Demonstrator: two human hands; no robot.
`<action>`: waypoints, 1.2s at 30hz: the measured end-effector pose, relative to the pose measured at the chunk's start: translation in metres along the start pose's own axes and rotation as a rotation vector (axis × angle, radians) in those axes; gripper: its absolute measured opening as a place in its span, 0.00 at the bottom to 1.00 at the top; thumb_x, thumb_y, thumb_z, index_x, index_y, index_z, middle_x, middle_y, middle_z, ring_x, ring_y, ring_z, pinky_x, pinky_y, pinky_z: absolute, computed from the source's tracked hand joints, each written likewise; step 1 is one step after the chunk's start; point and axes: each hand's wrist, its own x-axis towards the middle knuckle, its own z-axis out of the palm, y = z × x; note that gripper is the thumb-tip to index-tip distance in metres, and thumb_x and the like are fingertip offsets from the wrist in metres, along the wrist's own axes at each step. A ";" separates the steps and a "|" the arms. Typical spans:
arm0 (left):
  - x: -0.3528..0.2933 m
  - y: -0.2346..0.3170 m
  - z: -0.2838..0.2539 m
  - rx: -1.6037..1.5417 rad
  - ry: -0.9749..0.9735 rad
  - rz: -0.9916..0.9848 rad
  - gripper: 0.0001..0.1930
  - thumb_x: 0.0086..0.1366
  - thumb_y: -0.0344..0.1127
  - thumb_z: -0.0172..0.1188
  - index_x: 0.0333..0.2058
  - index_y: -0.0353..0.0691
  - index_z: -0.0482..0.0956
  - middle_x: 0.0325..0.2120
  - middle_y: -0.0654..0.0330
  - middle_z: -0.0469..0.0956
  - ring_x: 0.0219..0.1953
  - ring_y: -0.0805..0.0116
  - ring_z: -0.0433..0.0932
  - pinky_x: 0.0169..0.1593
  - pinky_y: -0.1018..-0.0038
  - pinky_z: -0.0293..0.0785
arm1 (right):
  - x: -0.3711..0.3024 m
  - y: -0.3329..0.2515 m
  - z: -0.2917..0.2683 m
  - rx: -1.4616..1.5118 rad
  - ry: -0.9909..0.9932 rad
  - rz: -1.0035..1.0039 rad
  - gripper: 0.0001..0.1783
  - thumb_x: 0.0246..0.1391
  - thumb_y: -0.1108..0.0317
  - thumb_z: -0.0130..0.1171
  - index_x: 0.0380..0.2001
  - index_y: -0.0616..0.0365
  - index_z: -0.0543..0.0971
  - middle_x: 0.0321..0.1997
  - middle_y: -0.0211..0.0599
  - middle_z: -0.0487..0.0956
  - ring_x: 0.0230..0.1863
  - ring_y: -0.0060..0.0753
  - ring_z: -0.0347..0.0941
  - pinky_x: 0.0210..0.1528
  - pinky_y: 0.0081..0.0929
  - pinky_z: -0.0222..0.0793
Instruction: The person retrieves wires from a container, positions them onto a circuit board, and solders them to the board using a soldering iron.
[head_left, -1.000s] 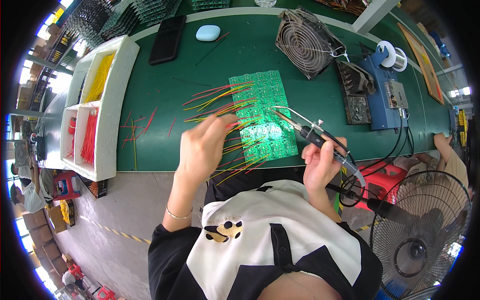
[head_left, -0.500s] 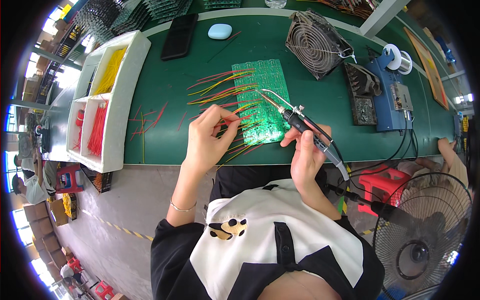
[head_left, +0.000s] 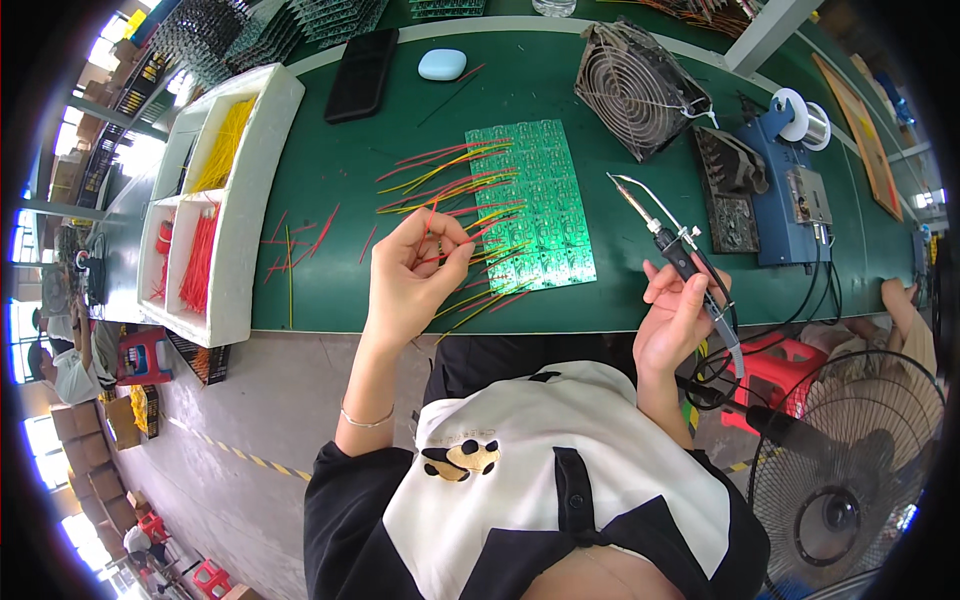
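My left hand (head_left: 412,268) is closed, thumb and fingertips pinched on a red wire (head_left: 432,218) by the left edge of the green circuit board panel (head_left: 562,205). Rows of red and yellow wires (head_left: 440,184) stick out from that panel toward the left. In my right hand (head_left: 672,312) is a soldering iron (head_left: 676,252), gripped round its black handle, with a thin feed tube clamped alongside. Its tip points up and left, over bare table to the right of the panel and apart from it.
At left stands a white foam box (head_left: 268,150) of red and yellow wires, with loose wires (head_left: 318,232) beside it. Behind are a black phone (head_left: 360,75) and light-blue case (head_left: 442,65). A small fan (head_left: 640,90) and blue solder feeder (head_left: 775,190) stand right; a floor fan (head_left: 835,490) is nearby.
My right hand has drawn the soldering iron away from the panel to the right. My left hand has shifted slightly left and down, with a red wire now standing up from its fingers.
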 end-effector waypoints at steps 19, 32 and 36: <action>0.006 -0.004 0.016 0.533 -0.016 0.240 0.05 0.47 0.23 0.60 0.26 0.36 0.78 0.24 0.60 0.74 0.27 0.66 0.76 0.29 0.76 0.71 | -0.009 0.001 -0.004 0.045 -0.150 0.036 0.12 0.58 0.64 0.45 0.39 0.63 0.67 0.18 0.37 0.68 0.15 0.21 0.60 0.29 0.29 0.72; 0.009 -0.017 0.022 0.500 -0.021 0.329 0.06 0.48 0.21 0.60 0.27 0.36 0.80 0.24 0.63 0.74 0.23 0.78 0.71 0.22 0.84 0.64 | -0.009 -0.002 -0.001 0.026 -0.174 0.023 0.12 0.57 0.64 0.45 0.36 0.63 0.66 0.17 0.37 0.68 0.14 0.19 0.60 0.27 0.27 0.72; 0.007 -0.011 0.024 0.587 -0.055 0.292 0.07 0.47 0.20 0.60 0.27 0.35 0.79 0.25 0.61 0.74 0.26 0.74 0.74 0.28 0.82 0.71 | -0.013 -0.001 -0.003 0.035 -0.181 0.039 0.11 0.57 0.65 0.45 0.35 0.64 0.65 0.17 0.36 0.67 0.13 0.18 0.59 0.26 0.27 0.72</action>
